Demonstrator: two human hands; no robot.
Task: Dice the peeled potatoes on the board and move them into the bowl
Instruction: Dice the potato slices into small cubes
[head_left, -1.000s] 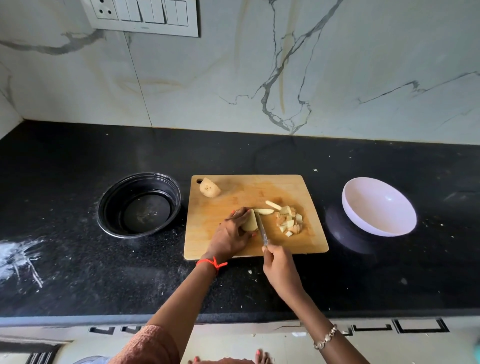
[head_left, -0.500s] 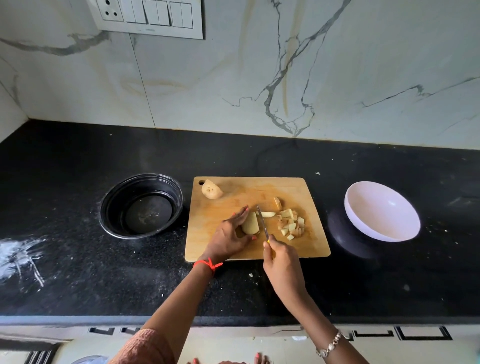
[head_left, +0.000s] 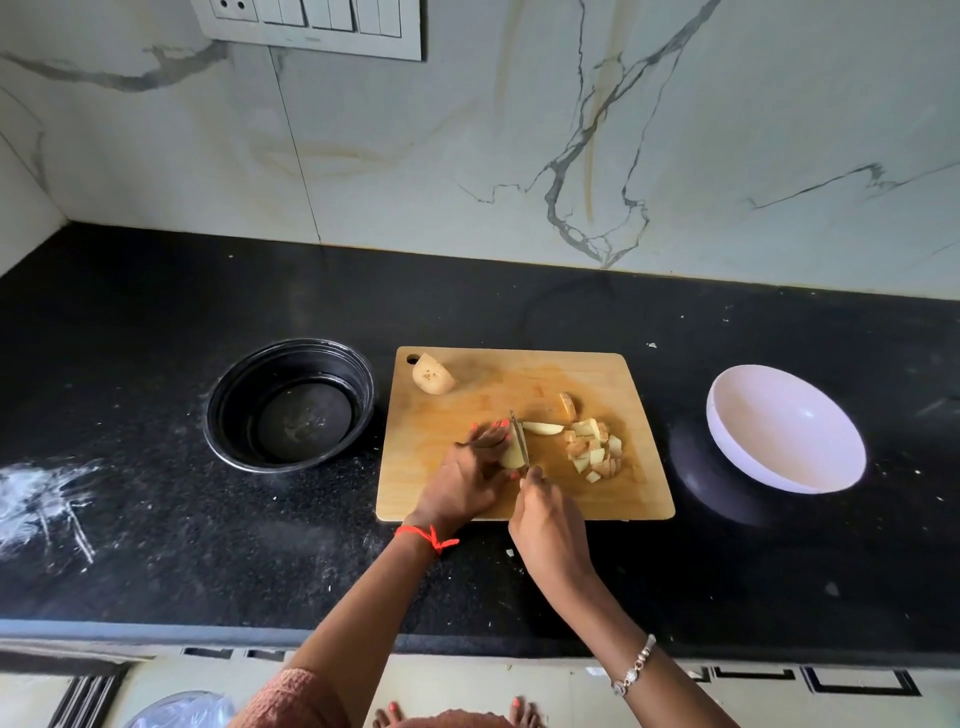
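1. The left hand (head_left: 462, 480) grips a potato (head_left: 511, 458) piece on the board (head_left: 467, 410), fingers curled over its top and the thumb at its near end.
2. The right hand (head_left: 545, 525) is clenched round the handle of a knife (head_left: 519, 441). The handle itself is hidden inside the fist.
3. The blade stands on edge against the right face of the held potato, its tip pointing away from the person, just past the left fingertips.
4. Just right of the blade lies a cut slice (head_left: 543, 428), apart from the held piece.
5. Further right of the grip sits a heap of dice (head_left: 592, 449), with one wedge (head_left: 569, 405) behind it.
6. Behind and left of the grip, at the board's far corner by its hole, lies an uncut half (head_left: 432, 375).
7. The white bowl (head_left: 753, 415) stands off the board, well to the right of the grip, with no potato in it.
8. A black pan (head_left: 239, 395) sits on the counter (head_left: 156, 519) left of the grip, just beside the board.
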